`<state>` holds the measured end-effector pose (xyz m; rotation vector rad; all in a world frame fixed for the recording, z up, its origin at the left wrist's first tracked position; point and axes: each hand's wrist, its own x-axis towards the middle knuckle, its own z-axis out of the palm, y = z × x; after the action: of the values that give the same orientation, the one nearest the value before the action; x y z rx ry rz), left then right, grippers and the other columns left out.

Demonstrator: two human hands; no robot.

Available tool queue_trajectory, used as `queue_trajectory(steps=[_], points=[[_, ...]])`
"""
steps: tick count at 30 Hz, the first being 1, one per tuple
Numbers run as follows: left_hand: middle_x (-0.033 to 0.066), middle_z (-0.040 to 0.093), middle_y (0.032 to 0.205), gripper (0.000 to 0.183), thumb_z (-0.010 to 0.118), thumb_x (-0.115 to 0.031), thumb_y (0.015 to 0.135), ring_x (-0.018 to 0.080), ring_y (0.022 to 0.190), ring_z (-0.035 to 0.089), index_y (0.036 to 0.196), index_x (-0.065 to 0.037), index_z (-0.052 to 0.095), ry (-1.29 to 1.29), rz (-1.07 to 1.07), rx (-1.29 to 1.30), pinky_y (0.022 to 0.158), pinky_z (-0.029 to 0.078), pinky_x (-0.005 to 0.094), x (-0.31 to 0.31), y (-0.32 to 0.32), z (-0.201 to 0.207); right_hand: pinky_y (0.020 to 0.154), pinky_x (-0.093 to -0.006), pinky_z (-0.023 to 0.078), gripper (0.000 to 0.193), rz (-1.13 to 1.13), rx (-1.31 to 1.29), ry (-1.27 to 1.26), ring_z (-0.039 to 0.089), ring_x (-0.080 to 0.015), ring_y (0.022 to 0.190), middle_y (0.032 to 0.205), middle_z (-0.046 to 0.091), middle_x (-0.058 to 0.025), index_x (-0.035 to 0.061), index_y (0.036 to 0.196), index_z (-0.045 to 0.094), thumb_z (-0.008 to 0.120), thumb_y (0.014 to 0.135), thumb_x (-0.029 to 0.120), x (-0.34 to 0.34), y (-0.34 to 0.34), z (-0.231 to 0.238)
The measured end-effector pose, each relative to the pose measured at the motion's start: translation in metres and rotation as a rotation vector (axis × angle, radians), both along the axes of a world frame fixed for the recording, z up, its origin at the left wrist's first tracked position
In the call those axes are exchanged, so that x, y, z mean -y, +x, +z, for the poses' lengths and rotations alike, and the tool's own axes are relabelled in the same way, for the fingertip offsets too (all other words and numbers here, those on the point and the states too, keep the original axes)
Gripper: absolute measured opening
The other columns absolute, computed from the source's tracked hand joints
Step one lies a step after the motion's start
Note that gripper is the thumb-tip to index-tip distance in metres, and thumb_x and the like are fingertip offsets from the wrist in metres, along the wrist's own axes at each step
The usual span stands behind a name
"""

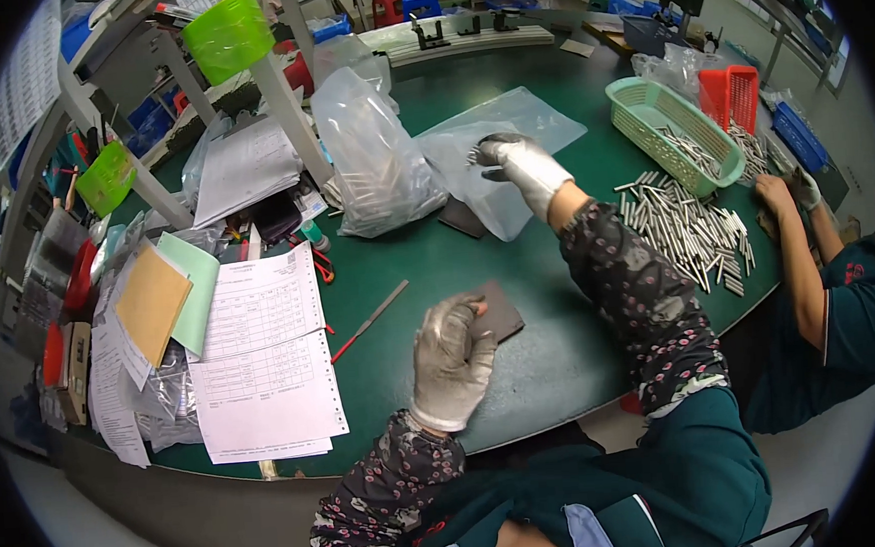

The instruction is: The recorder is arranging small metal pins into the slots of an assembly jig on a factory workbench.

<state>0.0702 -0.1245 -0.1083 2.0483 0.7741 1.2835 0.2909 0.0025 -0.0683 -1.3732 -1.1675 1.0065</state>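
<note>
Our right hand (pixel 521 164) pinches small metal pins (pixel 472 156) over the flat clear bag (pixel 538 117), our left hand (pixel 451 358) curls by the brown pad (pixel 500 315), gripping or not we can't tell, and a weak pinch could spill pins.

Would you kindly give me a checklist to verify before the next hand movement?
1. Left hand and right hand gloved: ok.
2. Dark pad within left hand's reach: ok.
3. Right hand's grip secure: cannot tell; small pieces show at its fingertips.
4. Red-handled tool apart from both hands: ok.
5. Metal pins all inside green basket: not ok; many lie on the table.
</note>
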Motion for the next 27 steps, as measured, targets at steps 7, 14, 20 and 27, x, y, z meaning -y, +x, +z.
queue_trajectory(steps=[7, 14, 20, 27], points=[[0.018, 0.041, 0.139, 0.08, 0.075, -0.031, 0.066, 0.0375, 0.129, 0.036, 0.135, -0.003, 0.045, 0.094, 0.114, -0.75, 0.11, 0.027, 0.0468, -0.008, 0.001, -0.005, 0.076, -0.0247, 0.05, 0.03, -0.063, 0.143, 0.187, 0.063, -0.0117, 0.083, 0.096, 0.068, -0.0078, -0.0022, 0.107, 0.066, 0.057, 0.092, 0.022, 0.164, 0.037, 0.02], [0.0142, 0.038, 0.142, 0.065, 0.072, -0.015, 0.068, 0.0372, 0.132, 0.035, 0.129, -0.007, 0.05, 0.339, 0.385, -0.783, 0.11, 0.027, 0.0491, -0.034, 0.012, -0.005, 0.079, -0.0397, 0.051, 0.036, -0.367, 1.037, 0.106, 0.063, -0.0354, 0.091, 0.103, 0.066, -0.0144, 0.004, 0.107, 0.066, 0.058, 0.08, 0.027, 0.219, 0.117, -0.025], [0.0139, 0.04, 0.142, 0.059, 0.07, -0.021, 0.074, 0.0362, 0.133, 0.034, 0.128, -0.007, 0.052, 0.334, -0.042, -0.804, 0.108, 0.03, 0.0507, -0.006, 0.062, 0.018, 0.112, -0.0547, 0.02, 0.079, -0.195, 1.536, -0.176, 0.024, -0.039, 0.14, 0.15, 0.03, -0.0198, 0.0123, 0.143, 0.039, 0.057, 0.081, 0.057, 0.209, 0.1, -0.041], [0.0105, 0.05, 0.134, 0.038, 0.062, -0.026, 0.083, 0.0315, 0.127, 0.044, 0.116, -0.008, 0.061, 0.397, -0.349, -0.88, 0.102, 0.038, 0.0456, -0.019, 0.123, -0.004, 0.111, -0.0582, 0.018, 0.075, -0.224, 1.628, -0.143, 0.023, -0.0375, 0.141, 0.15, 0.032, -0.017, 0.0171, 0.146, 0.034, 0.047, 0.086, 0.06, 0.157, 0.121, -0.043]])
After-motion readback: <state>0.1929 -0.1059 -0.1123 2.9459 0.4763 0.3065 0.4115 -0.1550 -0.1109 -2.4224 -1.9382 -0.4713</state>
